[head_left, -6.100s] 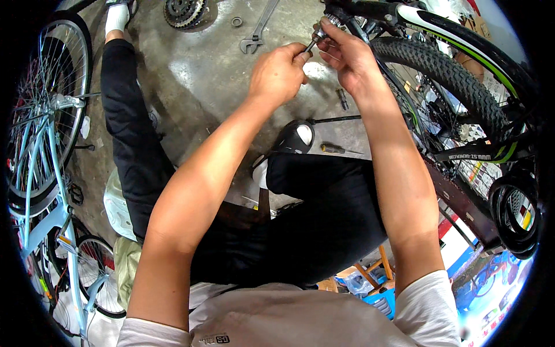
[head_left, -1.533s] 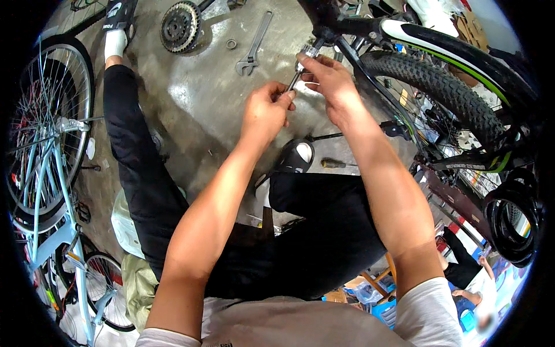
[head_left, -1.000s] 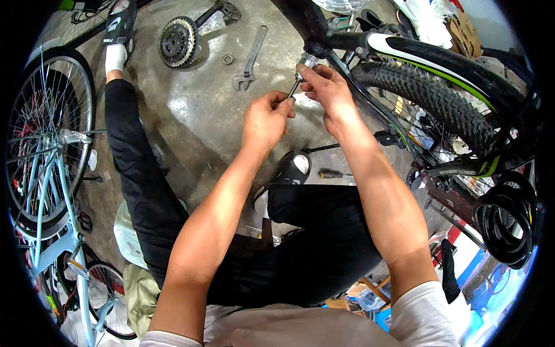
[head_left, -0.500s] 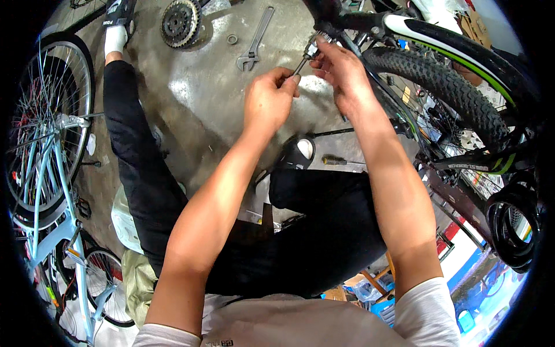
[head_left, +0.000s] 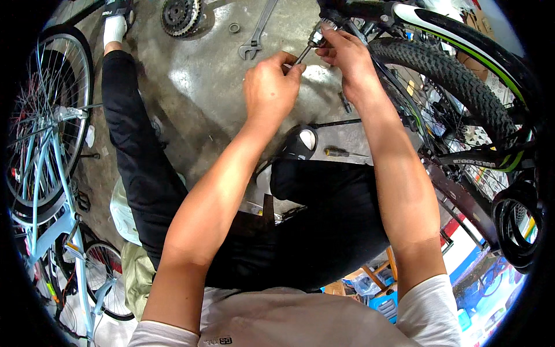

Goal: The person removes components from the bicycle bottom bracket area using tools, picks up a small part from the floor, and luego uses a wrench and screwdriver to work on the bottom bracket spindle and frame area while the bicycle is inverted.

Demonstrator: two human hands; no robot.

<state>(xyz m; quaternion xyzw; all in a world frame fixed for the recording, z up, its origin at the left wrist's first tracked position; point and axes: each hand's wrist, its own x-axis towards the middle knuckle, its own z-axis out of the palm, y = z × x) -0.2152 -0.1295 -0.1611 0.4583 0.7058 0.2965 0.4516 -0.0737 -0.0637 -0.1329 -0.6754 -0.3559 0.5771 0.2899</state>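
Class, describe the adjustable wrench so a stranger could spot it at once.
On the concrete floor, look just beyond the left hand. Between the round chainrings and the knobbly bicycle tyre lies a silver wrench; unlike the small metal ring beside it, it has a long handle.

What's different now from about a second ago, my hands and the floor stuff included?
Your view has shifted, so the adjustable wrench and chainrings appear higher in the picture, as do your left hand and right hand. Nothing was visibly picked up or let go: the left still grips the slim tool, the right stays at the shiny metal part.
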